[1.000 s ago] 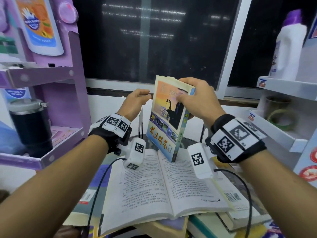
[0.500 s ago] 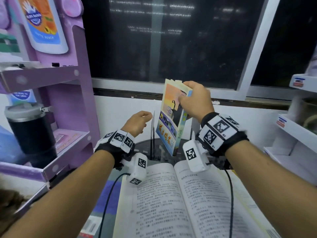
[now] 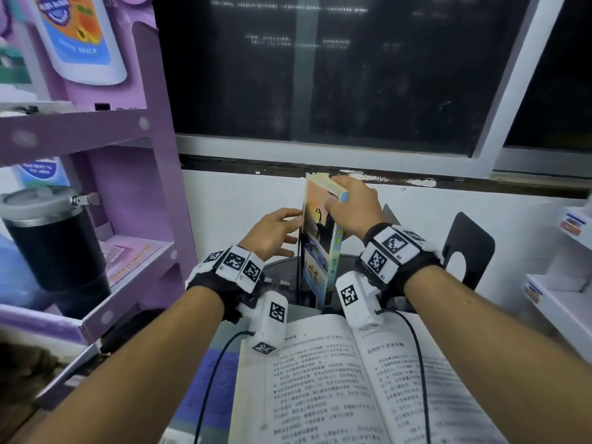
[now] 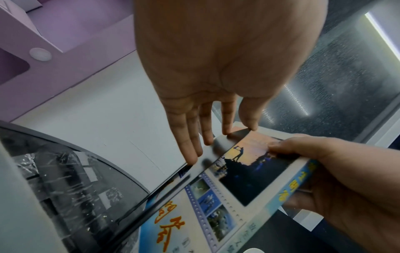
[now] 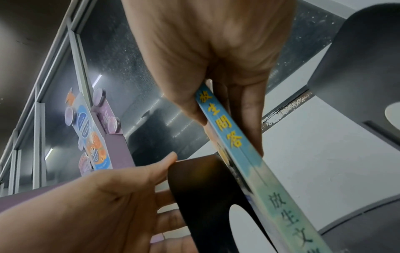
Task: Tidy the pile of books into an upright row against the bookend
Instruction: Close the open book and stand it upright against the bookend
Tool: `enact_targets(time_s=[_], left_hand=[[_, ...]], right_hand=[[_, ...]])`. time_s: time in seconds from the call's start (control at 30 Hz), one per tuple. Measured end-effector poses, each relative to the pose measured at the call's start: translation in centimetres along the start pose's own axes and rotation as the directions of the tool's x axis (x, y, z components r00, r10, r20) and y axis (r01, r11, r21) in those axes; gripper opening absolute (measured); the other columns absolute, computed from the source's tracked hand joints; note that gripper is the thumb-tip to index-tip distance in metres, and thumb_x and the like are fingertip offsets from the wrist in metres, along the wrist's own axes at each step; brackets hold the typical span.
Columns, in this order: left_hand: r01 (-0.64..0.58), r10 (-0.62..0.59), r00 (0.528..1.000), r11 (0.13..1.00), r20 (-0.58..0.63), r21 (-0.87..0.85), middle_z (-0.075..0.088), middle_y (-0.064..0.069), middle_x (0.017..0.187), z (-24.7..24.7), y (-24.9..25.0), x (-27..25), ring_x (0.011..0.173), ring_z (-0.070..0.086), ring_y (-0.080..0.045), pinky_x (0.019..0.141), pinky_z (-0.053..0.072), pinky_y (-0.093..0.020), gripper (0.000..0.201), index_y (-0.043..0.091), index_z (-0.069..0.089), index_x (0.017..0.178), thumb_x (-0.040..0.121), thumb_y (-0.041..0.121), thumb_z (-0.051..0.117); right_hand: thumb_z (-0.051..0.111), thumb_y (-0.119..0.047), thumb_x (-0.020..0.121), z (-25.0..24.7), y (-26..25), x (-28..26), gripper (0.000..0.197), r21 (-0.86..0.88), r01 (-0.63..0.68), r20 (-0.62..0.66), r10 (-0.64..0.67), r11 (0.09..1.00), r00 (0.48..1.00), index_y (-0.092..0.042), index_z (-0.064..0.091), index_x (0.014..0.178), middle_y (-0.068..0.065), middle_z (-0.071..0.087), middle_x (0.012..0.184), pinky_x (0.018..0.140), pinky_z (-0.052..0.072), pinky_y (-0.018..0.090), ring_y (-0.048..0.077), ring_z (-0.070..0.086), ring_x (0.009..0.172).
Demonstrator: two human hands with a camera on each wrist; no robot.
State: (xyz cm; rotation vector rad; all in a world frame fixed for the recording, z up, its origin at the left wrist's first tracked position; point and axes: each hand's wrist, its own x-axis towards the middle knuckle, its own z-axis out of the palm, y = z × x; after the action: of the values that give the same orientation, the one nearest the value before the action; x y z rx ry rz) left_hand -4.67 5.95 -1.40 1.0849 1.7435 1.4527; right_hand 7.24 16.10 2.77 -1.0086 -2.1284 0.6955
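A paperback book (image 3: 317, 251) with a sunset cover and a light blue spine (image 5: 227, 131) stands nearly upright on the dark round table (image 3: 282, 267). My right hand (image 3: 346, 203) grips its top end, thumb on the cover and fingers behind. The cover lies against a thin black bookend (image 3: 299, 274), seen edge-on in the head view and as a dark plate (image 5: 205, 196) in the right wrist view. My left hand (image 3: 282, 232) is open, and its straight fingertips (image 4: 194, 154) press on the bookend's left side.
An open book (image 3: 336, 379) lies on the pile in front of me. A second black bookend (image 3: 467, 248) stands at the right. A purple shelf unit (image 3: 128, 193) with a black tumbler (image 3: 54, 241) is at the left, white shelves (image 3: 563, 293) at the right, and the wall is close behind.
My right hand has carried the book forward and stood it up against the bookend. My left hand has uncurled and now presses flat on the bookend's other side.
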Motion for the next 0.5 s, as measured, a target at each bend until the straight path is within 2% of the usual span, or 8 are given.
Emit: enact_targets(time_s=[0.1, 0.2, 0.3, 0.4, 0.5], left_hand=[[-0.009, 0.010, 1.000, 0.999, 0.017, -0.051, 0.063, -0.013, 0.122, 0.0, -0.1, -0.2, 0.102, 0.062, -0.031, 0.091, 0.053, -0.048, 0.033, 0.015, 0.053, 0.131, 0.100, 0.025, 0.048], [-0.020, 0.023, 0.999, 0.997, 0.030, -0.072, 0.064, -0.013, 0.122, -0.1, -0.1, -0.4, 0.100, 0.064, -0.030, 0.091, 0.054, -0.046, 0.033, 0.015, 0.054, 0.130, 0.100, 0.026, 0.048], [-0.020, 0.023, 0.999, 0.996, 0.043, -0.085, 0.064, -0.012, 0.123, -0.2, -0.1, -0.5, 0.102, 0.063, -0.030, 0.094, 0.052, -0.048, 0.033, 0.015, 0.054, 0.131, 0.100, 0.025, 0.046], [-0.017, 0.023, 0.998, 0.996, 0.059, -0.087, 0.062, -0.012, 0.124, -0.4, -0.1, -0.5, 0.107, 0.063, -0.032, 0.093, 0.053, -0.047, 0.033, 0.015, 0.051, 0.133, 0.102, 0.022, 0.042], [-0.016, 0.024, 0.997, 0.995, 0.076, -0.095, 0.063, -0.011, 0.125, -0.5, -0.3, -0.5, 0.111, 0.063, -0.032, 0.091, 0.054, -0.044, 0.033, 0.016, 0.051, 0.134, 0.102, 0.020, 0.041]], right_hand=[[0.058, -0.025, 0.090, 0.8, -0.1, 0.0, 0.050, 0.009, 0.021, 0.062, -0.021, 1.000, 0.998, -0.022, 0.051, 0.139, 0.007, 0.058, 0.134, 0.098, 0.048, 0.033, 0.026, 0.057, 0.116], [0.059, -0.030, 0.090, 1.5, -0.1, -0.2, 0.051, 0.017, 0.041, 0.125, -0.043, 0.999, 0.991, -0.022, 0.050, 0.140, 0.007, 0.059, 0.132, 0.096, 0.048, 0.031, 0.027, 0.058, 0.117], [0.060, -0.037, 0.089, 2.1, -0.3, -0.6, 0.057, 0.046, 0.031, 0.199, -0.040, 0.998, 0.979, -0.022, 0.046, 0.142, 0.008, 0.057, 0.134, 0.091, 0.054, 0.045, 0.030, 0.060, 0.114], [0.057, -0.041, 0.091, 2.3, -0.2, -0.7, 0.058, 0.043, 0.030, 0.271, -0.040, 0.999, 0.962, -0.020, 0.044, 0.143, 0.010, 0.056, 0.136, 0.091, 0.053, 0.049, 0.032, 0.059, 0.116], [0.053, -0.039, 0.093, 2.0, -0.3, -0.9, 0.050, 0.104, -0.007, 0.318, -0.027, 0.995, 0.948, -0.015, 0.048, 0.137, 0.013, 0.061, 0.123, 0.086, 0.055, 0.051, 0.033, 0.063, 0.106]])
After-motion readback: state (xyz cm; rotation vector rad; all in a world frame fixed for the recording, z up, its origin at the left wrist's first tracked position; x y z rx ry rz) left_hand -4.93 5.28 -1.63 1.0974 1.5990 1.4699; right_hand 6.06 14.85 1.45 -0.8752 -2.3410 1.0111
